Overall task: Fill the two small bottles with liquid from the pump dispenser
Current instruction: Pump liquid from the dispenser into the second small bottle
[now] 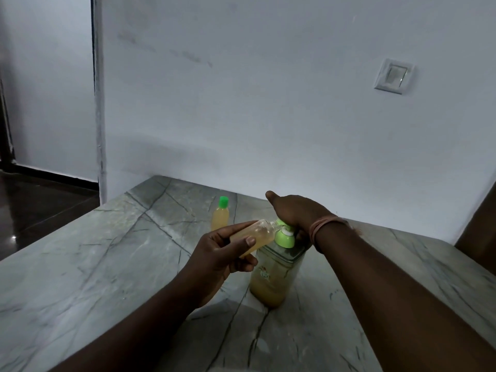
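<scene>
The pump dispenser (273,275), yellowish liquid in its lower part, stands on the marble table (107,264). The left hand (217,253) grips an uncapped small bottle (255,236), part-filled, tilted at its nozzle. The right hand (292,210) presses the pump, fingers hidden. Behind the dispenser stands a green-capped bottle (220,214), full.

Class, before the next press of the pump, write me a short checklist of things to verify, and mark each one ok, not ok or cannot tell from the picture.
1. Left hand grips the uncapped clear small bottle: ok.
2. That bottle's mouth meets the light green pump nozzle: cannot tell, the contact is partly hidden.
3. Right hand rests on the pump head: ok.
4. Tall clear pump dispenser bottle stands upright on the grey marble counter, yellowish liquid left: ok.
5. Green-capped small bottle stands apart, behind: ok.
6. Held bottle's fill level: cannot tell exactly.
</scene>
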Demonstrator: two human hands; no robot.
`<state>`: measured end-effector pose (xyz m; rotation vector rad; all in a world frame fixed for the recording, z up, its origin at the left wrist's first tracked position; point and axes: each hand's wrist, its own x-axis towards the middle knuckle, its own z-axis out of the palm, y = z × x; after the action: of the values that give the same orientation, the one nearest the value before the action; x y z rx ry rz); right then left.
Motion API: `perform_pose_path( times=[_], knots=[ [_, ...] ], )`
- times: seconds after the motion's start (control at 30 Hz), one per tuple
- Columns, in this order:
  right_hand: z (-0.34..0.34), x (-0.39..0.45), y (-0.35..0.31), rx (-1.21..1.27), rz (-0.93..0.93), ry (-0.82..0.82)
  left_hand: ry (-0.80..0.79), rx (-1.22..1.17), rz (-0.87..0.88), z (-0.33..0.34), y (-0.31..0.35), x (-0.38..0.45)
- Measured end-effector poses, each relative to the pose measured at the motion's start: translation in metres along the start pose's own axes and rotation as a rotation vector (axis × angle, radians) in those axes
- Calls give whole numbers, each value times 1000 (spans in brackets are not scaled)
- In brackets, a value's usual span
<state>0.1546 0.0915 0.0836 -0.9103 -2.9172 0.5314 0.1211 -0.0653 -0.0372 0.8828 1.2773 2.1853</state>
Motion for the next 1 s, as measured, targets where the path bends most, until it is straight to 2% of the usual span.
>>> perform_pose_path(
  times=[0.13, 0.33, 0.6, 0.83, 1.0],
  knots=[
    [6, 5, 4, -2, 10, 57, 3, 7, -2, 1, -1, 1],
    [-5, -3, -1, 92, 28, -74, -15, -40, -16, 1, 0, -1],
    [7, 7, 5, -9, 16, 67, -22, -44, -16, -1, -3, 2],
    [-6, -4, -1, 60, 43, -72, -25, -68, -8, 0, -2, 0],
    [1, 3, 2, 57, 20, 3, -21, -62, -10, -1, -3, 1]
  ],
)
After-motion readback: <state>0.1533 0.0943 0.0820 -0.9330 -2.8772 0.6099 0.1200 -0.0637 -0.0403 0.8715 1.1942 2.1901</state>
